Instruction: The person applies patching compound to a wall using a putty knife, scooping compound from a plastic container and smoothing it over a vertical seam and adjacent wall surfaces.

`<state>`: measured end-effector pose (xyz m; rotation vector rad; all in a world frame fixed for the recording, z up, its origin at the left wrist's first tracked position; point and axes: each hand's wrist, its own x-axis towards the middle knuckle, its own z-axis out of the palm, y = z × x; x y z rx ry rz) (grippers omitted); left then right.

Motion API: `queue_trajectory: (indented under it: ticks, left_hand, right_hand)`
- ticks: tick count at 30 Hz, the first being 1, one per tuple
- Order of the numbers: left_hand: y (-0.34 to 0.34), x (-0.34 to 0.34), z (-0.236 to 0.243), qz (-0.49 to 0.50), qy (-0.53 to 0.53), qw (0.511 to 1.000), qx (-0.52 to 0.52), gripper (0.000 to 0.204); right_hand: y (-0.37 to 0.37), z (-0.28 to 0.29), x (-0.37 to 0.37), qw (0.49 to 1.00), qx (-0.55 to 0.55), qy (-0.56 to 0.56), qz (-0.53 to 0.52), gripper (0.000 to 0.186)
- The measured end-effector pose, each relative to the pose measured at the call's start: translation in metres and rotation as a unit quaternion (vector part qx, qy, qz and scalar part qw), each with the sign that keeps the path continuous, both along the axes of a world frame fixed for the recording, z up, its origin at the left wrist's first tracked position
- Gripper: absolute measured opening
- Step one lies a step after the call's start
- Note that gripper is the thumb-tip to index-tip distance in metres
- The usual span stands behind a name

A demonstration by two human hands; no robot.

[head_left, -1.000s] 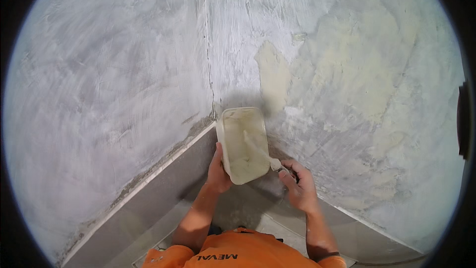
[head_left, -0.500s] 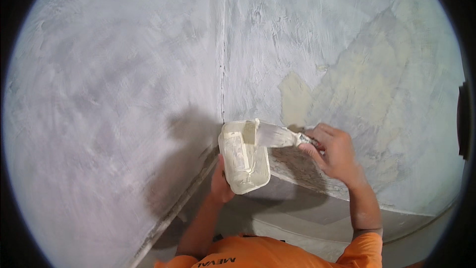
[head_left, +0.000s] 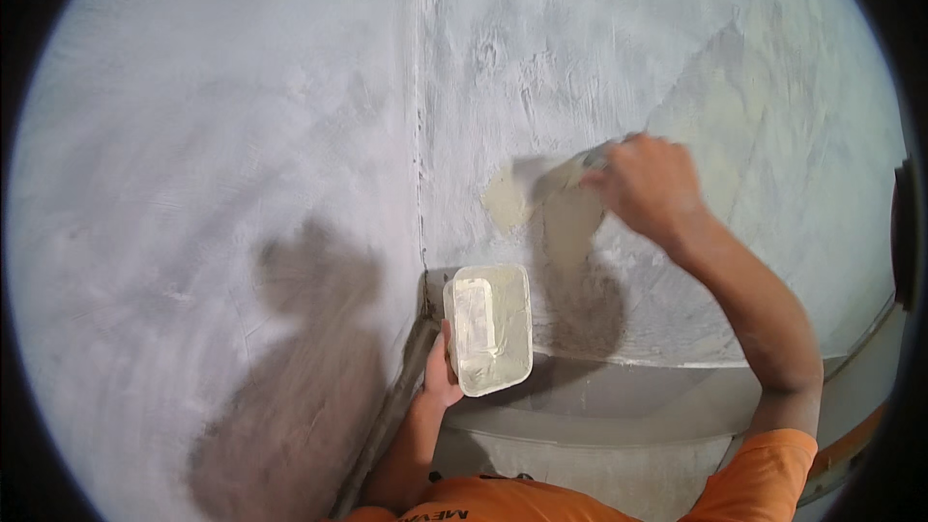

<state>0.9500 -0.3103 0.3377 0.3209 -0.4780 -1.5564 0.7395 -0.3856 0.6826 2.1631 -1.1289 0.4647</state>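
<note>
My left hand (head_left: 442, 374) grips the side of a pale, rectangular plastic tub (head_left: 519, 324). Its inner walls are smeared with cream putty. My right hand (head_left: 652, 188) is closed round the handle of a putty knife (head_left: 570, 167), up at the right-hand wall. The blade is blurred and partly in shadow, so whether it touches the wall cannot be told. Beside its edge is a wet cream putty patch (head_left: 501, 201) on the wall. My fingers behind the tub are hidden.
Two grey, plastered walls meet at a vertical corner (head_left: 420, 135). A larger yellowish patch (head_left: 710, 126) spreads over the right wall (head_left: 580, 29). Below the tub runs a grey ledge (head_left: 599, 401). A dark object (head_left: 904, 232) stands at the far right edge. My shadow (head_left: 300, 367) falls across the left wall.
My right hand has carried the putty knife from the tub up to the right wall. A fresh cream patch shows left of the earlier one. The tub has shifted slightly down and right.
</note>
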Motion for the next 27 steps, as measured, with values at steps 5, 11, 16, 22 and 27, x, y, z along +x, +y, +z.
queue_trajectory:
  ticks: [5, 11, 16, 22, 27]
  left_hand:
    - [-0.003, 0.0, -0.009, -0.038, 0.034, 0.999, 0.012, 0.07]
    - [0.001, 0.004, -0.016, -0.007, 0.063, 0.997, -0.045, 0.069]
    - [-0.01, -0.003, -0.037, 0.016, 0.081, 0.993, -0.086, 0.067]
    - [-0.009, -0.003, -0.05, 0.012, 0.063, 0.996, -0.058, 0.066]
    - [-0.025, -0.002, -0.069, 0.008, 0.087, 0.996, -0.008, 0.067]
  right_hand:
    - [0.055, 0.02, -0.027, 0.994, -0.062, -0.059, -0.06, 0.036]
    - [0.034, -0.043, 0.006, 0.945, 0.118, -0.302, 0.03, 0.043]
    - [-0.015, -0.148, 0.03, 0.879, 0.143, -0.454, 0.016, 0.048]
    - [-0.006, -0.346, -0.027, 0.853, 0.174, -0.489, -0.055, 0.043]
    - [0.006, -0.327, -0.004, 0.801, 0.159, -0.578, 0.0, 0.039]
